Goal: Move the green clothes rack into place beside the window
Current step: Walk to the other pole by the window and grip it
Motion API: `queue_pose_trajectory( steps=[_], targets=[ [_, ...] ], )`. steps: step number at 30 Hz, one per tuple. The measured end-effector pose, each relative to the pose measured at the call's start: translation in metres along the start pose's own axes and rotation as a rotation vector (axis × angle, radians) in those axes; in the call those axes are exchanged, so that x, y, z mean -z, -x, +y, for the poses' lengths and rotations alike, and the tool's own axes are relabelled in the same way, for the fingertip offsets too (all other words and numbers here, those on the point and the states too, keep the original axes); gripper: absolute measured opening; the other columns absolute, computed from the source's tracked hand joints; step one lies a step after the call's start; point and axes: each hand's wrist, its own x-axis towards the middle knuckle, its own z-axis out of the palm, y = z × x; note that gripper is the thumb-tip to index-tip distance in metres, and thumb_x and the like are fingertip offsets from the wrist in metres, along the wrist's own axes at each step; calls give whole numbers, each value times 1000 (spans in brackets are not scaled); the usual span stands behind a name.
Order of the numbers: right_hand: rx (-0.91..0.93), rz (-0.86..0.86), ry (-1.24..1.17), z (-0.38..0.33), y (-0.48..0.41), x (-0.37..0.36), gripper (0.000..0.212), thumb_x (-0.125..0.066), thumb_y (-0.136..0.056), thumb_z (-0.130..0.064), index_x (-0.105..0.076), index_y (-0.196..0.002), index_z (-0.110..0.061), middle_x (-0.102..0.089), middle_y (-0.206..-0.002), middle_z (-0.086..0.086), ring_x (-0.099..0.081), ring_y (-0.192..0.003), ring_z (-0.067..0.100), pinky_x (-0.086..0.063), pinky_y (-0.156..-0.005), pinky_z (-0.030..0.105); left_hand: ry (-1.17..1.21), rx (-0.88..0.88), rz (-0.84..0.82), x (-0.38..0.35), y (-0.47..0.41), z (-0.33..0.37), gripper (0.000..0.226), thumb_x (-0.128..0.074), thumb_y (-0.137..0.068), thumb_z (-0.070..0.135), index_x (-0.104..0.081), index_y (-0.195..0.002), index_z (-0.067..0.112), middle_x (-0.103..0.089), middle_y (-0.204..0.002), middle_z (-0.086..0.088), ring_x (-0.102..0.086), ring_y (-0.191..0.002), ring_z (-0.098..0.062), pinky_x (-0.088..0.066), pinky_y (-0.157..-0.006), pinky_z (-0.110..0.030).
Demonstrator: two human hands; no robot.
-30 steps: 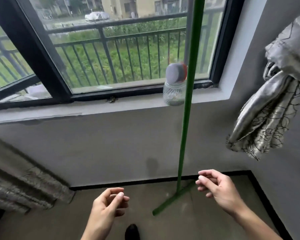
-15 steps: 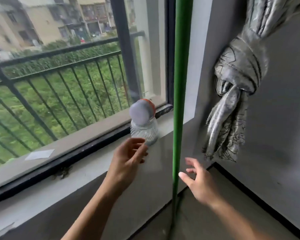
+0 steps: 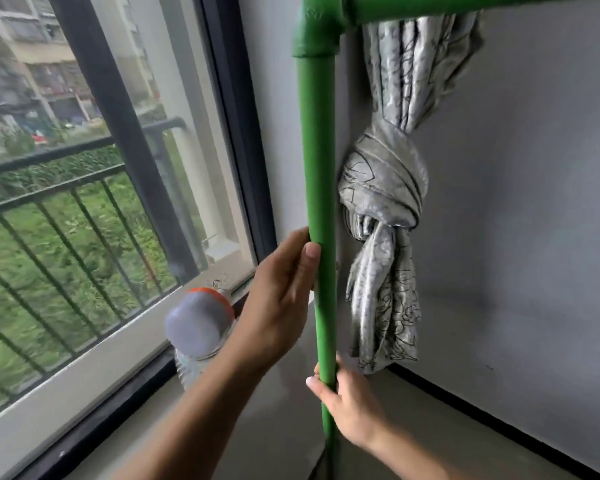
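Green clothes rack (image 3: 321,174) fills the middle of your head view, its upright pole standing just right of the window (image 3: 101,188) and meeting a horizontal bar at an elbow joint near the top edge, where both the joint and the bar are cut off. You cannot see the foot of the pole: it narrows behind your right hand (image 3: 352,407) and runs out of view at the bottom. Your left hand (image 3: 278,306) is wrapped around the pole at mid-height, thumb pressed on its near face, its fingers hidden behind the pole. Your right hand is closed on the pole lower down. A clear plastic bottle (image 3: 200,327) with a grey cap and an orange ring sits by the window sill, its body largely hidden behind your left forearm. The view outside is blurred; only a dark railing, grass and pale buildings can be made out. To the right, a knotted silver curtain (image 3: 385,216) hangs against the grey wall (image 3: 520,202), just behind the pole. A dark skirting line runs along the wall's base above a pale grey floor (image 3: 440,420). The pole is smooth, matte and evenly bright green.
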Motion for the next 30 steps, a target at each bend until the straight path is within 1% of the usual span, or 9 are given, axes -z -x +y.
queue_pose_trajectory(
  steps=[3, 6, 9, 13, 15, 18, 23, 26, 30],
  targets=[
    [-50, 79, 0, 12, -20, 11, 32, -54, -71, -59, -56, -83, -29, -70, -79, 6, -66, -75, 18, -53, -75, 39, 15, -11, -52, -15, -28, -7, 33, -47, -88, 47, -53, -89, 15, -58, -83, -32, -59, -79, -47, -49, -69, -61],
    [-109, 155, 22, 24, -39, 23, 22, -62, -77, -46, -57, -89, -28, -70, -82, 3, -66, -79, 19, -53, -76, 37, 31, -21, -51, -34, -56, -17, 29, -49, -87, 45, -52, -81, 17, -63, -77, -24, -63, -73, -40, -51, -67, -57],
    [-177, 230, 13, 31, -59, 39, 16, -65, -80, -35, -58, -89, -25, -66, -79, -4, -64, -79, 17, -50, -77, 33, 15, -33, -72, -55, -84, -29, 23, -50, -89, 42, -48, -71, 27, -58, -66, -15, -56, -63, -36, -49, -61, -52],
    [-248, 345, -68, 53, -84, 58, 26, -60, -68, -53, -57, -82, -30, -62, -72, -3, -58, -66, 12, -47, -66, 34, 52, -61, -126, -86, -120, -43, 26, -50, -89, 38, -43, -69, 23, -42, -57, 2, -40, -54, -21, -40, -54, -44],
    [-280, 409, -109, 63, -95, 68, 20, -61, -67, -49, -56, -76, -32, -57, -63, -6, -52, -58, 7, -42, -60, 30, 66, -44, -140, -103, -134, -49, 31, -49, -89, 41, -45, -74, 14, -51, -60, -7, -48, -56, -28, -46, -57, -50],
    [-295, 492, -108, 67, -109, 88, 14, -66, -70, -33, -53, -71, -29, -52, -60, -8, -49, -53, 8, -41, -59, 29, 68, -47, -152, -125, -153, -54, 35, -50, -89, 40, -51, -80, 6, -63, -73, -22, -58, -67, -39, -50, -64, -53],
    [-334, 523, -80, 89, -128, 125, 16, -69, -75, -27, -53, -73, -31, -56, -65, -7, -54, -61, 17, -52, -62, 42, 40, -35, -185, -163, -183, -54, 35, -52, -90, 35, -56, -86, 0, -66, -79, -22, -61, -74, -39, -50, -69, -51],
    [-314, 539, -73, 105, -144, 151, 14, -65, -68, -37, -52, -73, -33, -55, -65, -9, -54, -61, 17, -53, -64, 46, 22, -8, -200, -189, -203, -55, 37, -52, -92, 35, -55, -87, -2, -66, -80, -24, -61, -75, -40, -48, -69, -50],
    [-298, 518, -34, 130, -172, 188, 19, -69, -71, -28, -51, -74, -32, -58, -67, -4, -55, -60, 22, -53, -63, 50, -13, 22, -186, -226, -232, -61, 36, -50, -91, 36, -51, -81, 1, -59, -70, -18, -58, -69, -40, -48, -67, -50]
  ],
)
